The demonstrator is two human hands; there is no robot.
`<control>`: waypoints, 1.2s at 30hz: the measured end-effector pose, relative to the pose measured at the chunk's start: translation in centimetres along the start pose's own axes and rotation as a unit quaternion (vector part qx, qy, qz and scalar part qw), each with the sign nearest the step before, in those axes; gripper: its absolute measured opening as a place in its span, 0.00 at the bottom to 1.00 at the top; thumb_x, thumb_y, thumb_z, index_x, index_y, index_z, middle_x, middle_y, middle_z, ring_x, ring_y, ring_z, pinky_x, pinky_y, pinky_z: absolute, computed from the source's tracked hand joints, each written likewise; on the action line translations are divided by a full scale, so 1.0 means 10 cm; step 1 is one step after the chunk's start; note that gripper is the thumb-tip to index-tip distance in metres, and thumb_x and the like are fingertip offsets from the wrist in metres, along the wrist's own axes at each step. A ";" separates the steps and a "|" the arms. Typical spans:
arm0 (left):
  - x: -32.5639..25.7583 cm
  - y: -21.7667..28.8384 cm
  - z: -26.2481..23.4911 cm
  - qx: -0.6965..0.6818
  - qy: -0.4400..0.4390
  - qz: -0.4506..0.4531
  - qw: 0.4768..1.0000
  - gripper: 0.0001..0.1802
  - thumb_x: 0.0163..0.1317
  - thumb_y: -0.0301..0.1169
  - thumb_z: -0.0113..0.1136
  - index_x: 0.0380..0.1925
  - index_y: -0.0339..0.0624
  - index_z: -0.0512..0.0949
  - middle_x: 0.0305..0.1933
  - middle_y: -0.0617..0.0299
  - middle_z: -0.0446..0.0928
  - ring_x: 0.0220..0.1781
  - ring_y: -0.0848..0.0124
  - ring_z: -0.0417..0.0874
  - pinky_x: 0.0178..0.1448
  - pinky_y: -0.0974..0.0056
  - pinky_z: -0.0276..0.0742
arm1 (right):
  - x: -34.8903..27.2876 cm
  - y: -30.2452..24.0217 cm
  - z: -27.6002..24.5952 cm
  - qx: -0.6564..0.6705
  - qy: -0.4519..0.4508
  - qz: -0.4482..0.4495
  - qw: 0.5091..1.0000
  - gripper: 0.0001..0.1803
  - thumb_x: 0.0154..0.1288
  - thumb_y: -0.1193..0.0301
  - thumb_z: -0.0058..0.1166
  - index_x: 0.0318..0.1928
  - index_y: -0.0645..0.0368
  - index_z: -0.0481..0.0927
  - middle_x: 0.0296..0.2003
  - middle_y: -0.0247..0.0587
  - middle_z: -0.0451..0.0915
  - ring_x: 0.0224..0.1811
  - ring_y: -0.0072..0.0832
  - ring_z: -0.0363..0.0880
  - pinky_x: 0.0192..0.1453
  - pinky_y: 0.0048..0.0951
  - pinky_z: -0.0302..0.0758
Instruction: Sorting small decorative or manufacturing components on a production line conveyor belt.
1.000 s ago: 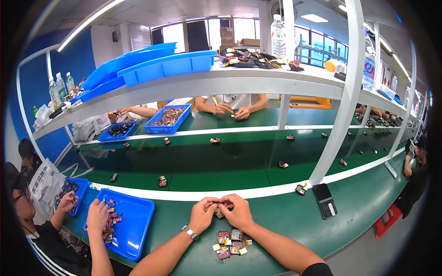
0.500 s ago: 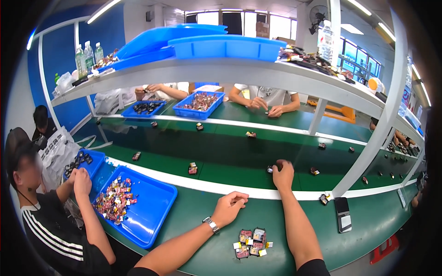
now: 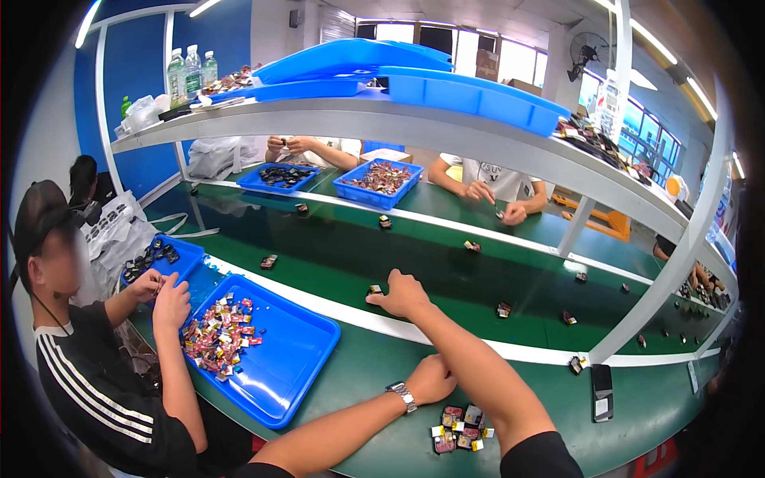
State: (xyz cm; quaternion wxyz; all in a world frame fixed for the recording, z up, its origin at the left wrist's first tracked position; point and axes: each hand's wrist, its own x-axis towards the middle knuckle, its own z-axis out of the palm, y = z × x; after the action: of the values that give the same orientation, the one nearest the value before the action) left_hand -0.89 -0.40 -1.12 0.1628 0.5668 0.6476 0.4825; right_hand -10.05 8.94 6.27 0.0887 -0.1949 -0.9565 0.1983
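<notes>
My right hand (image 3: 405, 295) reaches over the dark green belt, thumb and fingers apart. Its thumb is at a small black part with a pale label (image 3: 374, 291) lying on the belt. My left hand (image 3: 431, 381), with a metal watch on the wrist, rests curled on the green bench edge. My right forearm passes over its fingertips, so anything inside cannot be seen. Close to both forearms lies a cluster of several small black parts with pink faces and yellow-white tabs (image 3: 460, 430).
At left, a blue tray (image 3: 307, 374) holds many small pink and yellow pieces; beside it a co-worker (image 3: 88, 358) handles something small. Loose parts dot the belt. A dark phone-like device (image 3: 603, 392) lies at right. A grey shelf (image 3: 398, 111) with blue trays spans above.
My right hand has moved left along the belt, away from one part and to another. The left hand now sits under the right forearm. The whole view has shifted.
</notes>
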 end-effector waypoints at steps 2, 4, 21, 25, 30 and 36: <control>0.01 -0.10 0.05 0.036 0.064 0.096 0.993 0.10 0.59 0.27 0.56 0.39 0.36 0.79 0.32 0.48 0.81 0.38 0.48 0.82 0.46 0.54 0.78 | 0.06 -0.18 0.10 -0.002 -0.017 0.053 0.998 0.39 0.52 0.48 0.69 0.50 0.68 0.70 0.44 0.60 0.81 0.49 0.52 0.82 0.54 0.42 0.80; 0.04 -0.10 0.05 0.066 0.119 0.196 0.971 0.11 0.60 0.28 0.57 0.41 0.35 0.79 0.33 0.47 0.82 0.38 0.48 0.82 0.47 0.54 0.78 | 0.12 -0.13 0.20 -0.015 -0.021 0.060 0.998 0.38 0.52 0.52 0.69 0.50 0.68 0.68 0.42 0.58 0.82 0.48 0.51 0.82 0.55 0.42 0.80; 0.14 -0.10 -0.20 -0.426 -0.011 -0.160 0.891 0.19 0.77 0.38 0.40 0.52 0.32 0.72 0.50 0.51 0.79 0.39 0.72 0.80 0.44 0.68 0.78 | -1.91 1.18 -0.64 0.210 0.108 -0.099 0.967 0.31 0.51 0.76 0.66 0.55 0.61 0.68 0.44 0.44 0.80 0.46 0.33 0.81 0.50 0.32 0.77; 0.14 -0.01 -0.24 -0.397 -0.080 -0.149 0.902 0.19 0.75 0.37 0.45 0.56 0.34 0.73 0.46 0.57 0.79 0.41 0.75 0.80 0.46 0.69 0.79 | -2.10 0.97 -0.65 0.144 0.025 -0.145 0.979 0.34 0.56 0.74 0.64 0.63 0.60 0.66 0.55 0.52 0.75 0.58 0.45 0.75 0.63 0.40 0.71; 0.11 -0.08 -0.29 -0.409 -0.095 -0.168 0.892 0.19 0.72 0.26 0.50 0.62 0.39 0.69 0.51 0.56 0.79 0.51 0.72 0.81 0.51 0.66 0.81 | -2.11 0.98 -0.60 0.133 0.111 -0.127 0.977 0.29 0.58 0.77 0.60 0.61 0.58 0.70 0.56 0.47 0.74 0.56 0.44 0.75 0.63 0.39 0.72; 0.10 0.01 -0.25 -0.422 -0.037 -0.180 0.888 0.21 0.71 0.24 0.49 0.63 0.36 0.67 0.55 0.56 0.76 0.56 0.68 0.80 0.60 0.62 0.81 | -2.13 0.94 -0.35 0.097 0.212 -0.112 0.966 0.18 0.60 0.75 0.60 0.52 0.51 0.80 0.51 0.41 0.76 0.50 0.37 0.78 0.49 0.35 0.79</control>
State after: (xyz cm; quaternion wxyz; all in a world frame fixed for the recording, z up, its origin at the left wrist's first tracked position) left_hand -3.02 -0.59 0.53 0.4947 0.3354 0.4674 0.6514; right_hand 13.36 9.36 3.56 0.3296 -0.1141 -0.9077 0.2331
